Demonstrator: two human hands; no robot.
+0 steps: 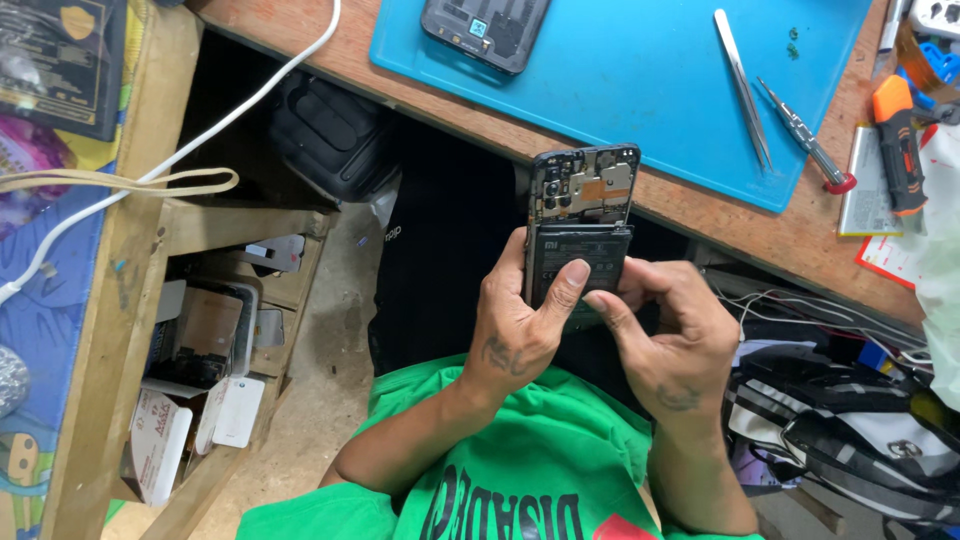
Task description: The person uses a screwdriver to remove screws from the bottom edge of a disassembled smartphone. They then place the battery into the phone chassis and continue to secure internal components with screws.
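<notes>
I see 1 phone [580,215] held up over my lap, clear of the surface [700,215], its back cover already off: the board shows at the top end and the black battery [578,255] sits below it. My left grip [520,335] is clenched round the phone's lower left edge, thumb pressed on the battery's lower face. My right grip [675,340] wraps the lower right corner, its forefinger tip meeting the left thumb at the battery's bottom edge. I judge the opening done and the battery work in hand; the battery looks seated, though I cannot tell whether its lower end has lifted.

Beyond the grips, on the blue mat [620,70], I count 1 dark back shell [487,30], 1 pair of tweezers [742,85] and 1 screwdriver [805,135]. To the right of the mat lies 1 orange tool [898,145].
</notes>
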